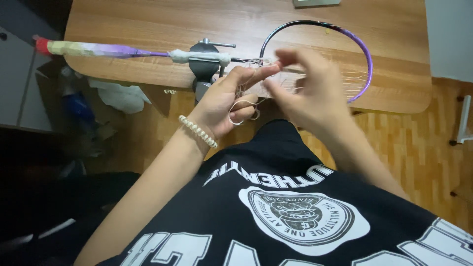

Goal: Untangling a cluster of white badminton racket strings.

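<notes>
A badminton racket (362, 54) with a purple and black frame lies across a wooden table (157, 19), its shaft clamped in a small dark vise (204, 66). White string (357, 81) runs across part of the racket head. My left hand (224, 103), with a pale bead bracelet on the wrist, pinches string near the throat, and a loose loop hangs under its fingers. My right hand (308, 91) is blurred, fingers closed on string over the lower part of the racket head.
The racket handle (86, 48), wrapped in yellow and purple grip with a red end, sticks out past the table's left edge. Crumpled white cloth and clutter (116, 96) lie under the table. The floor is wooden parquet (423, 133). A white stand leg (464, 120) shows at the right.
</notes>
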